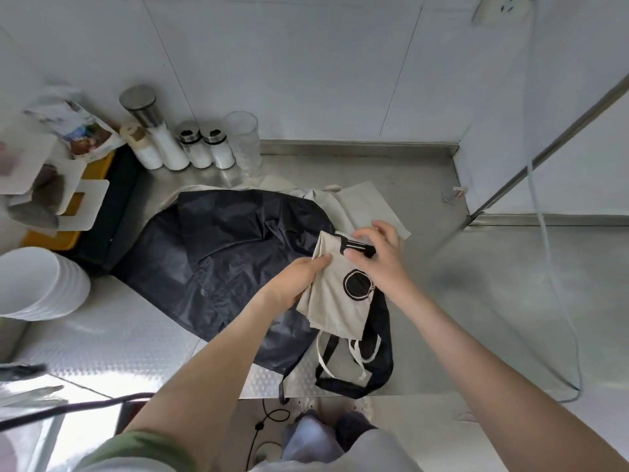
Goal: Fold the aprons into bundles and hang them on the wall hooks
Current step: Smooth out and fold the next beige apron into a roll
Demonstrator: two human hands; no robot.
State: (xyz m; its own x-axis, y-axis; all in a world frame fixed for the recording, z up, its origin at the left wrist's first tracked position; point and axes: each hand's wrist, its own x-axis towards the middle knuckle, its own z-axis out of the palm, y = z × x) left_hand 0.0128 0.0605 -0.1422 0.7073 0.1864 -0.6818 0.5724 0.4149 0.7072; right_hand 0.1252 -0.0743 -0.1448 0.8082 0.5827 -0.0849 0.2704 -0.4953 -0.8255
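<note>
Three fabric items on the steel counter (476, 301), none yet bundled or hung.

Item 1: cream apron (335, 301), partly folded into a narrow panel and lifted just above the counter's near edge. The left hand (299, 277) grips its left side, thumb on top and fingers curled under. The right hand (381, 260) pinches the top end at a black-and-white band, fingers bent round it. Its ties (340, 362), pale and dark, dangle loose over the counter edge. By my reckoning the fold is midway, with rolling and tying to follow.

Item 2: navy apron (221, 253), spread out crumpled and untouched beneath and left of item 1.

Item 3: pale cloth (367, 206), flat behind the hands (possibly another apron, I cannot tell).

Wall hooks: none in view, so every hanging step remains.

Markings: a black ring motif (357, 286) on the cream apron, with no lettering. A printed packet (85, 131) at far left carries pictures, its text too blurred to read. The lidded shaker jars (204, 148) by the wall show no label.
</note>
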